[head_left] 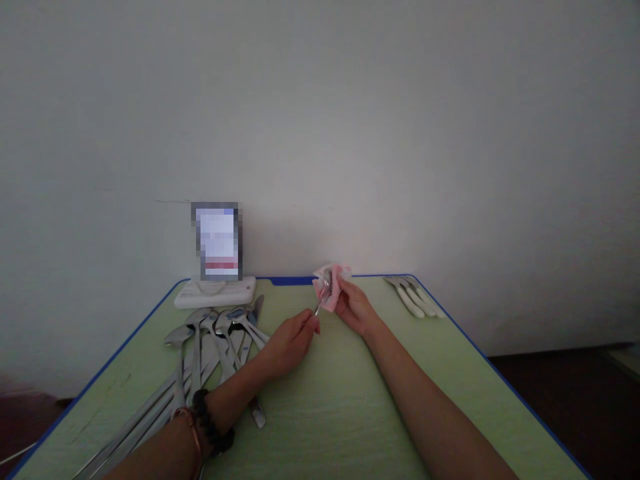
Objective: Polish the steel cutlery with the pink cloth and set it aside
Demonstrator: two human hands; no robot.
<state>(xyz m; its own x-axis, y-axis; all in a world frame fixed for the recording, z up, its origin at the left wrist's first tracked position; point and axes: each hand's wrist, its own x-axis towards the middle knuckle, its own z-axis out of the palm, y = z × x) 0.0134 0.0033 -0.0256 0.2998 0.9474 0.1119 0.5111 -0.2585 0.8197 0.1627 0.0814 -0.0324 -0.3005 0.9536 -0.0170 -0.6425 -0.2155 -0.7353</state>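
My left hand [295, 340] is closed round the handle of a metal spoon [319, 306] above the middle of the table. The spoon's head points away from me and lies against a crumpled pink-and-white cloth [331, 301]. Pinched in my right hand [357, 308], the cloth partly wraps this head and hides some of it. Below and left of my left hand lies a loose pile of metal spoons [200, 317], with a knife blade [258, 308] and long, thin metal pieces [145, 413] among them. My left forearm covers part of the pile.
Forks with white handles [411, 303] lie side by side at the table's far right corner. A blurred-out screen [218, 243] stands on a white base [220, 293] at the far left. The green table [340, 413] has a blue edge and meets a plain wall [320, 133].
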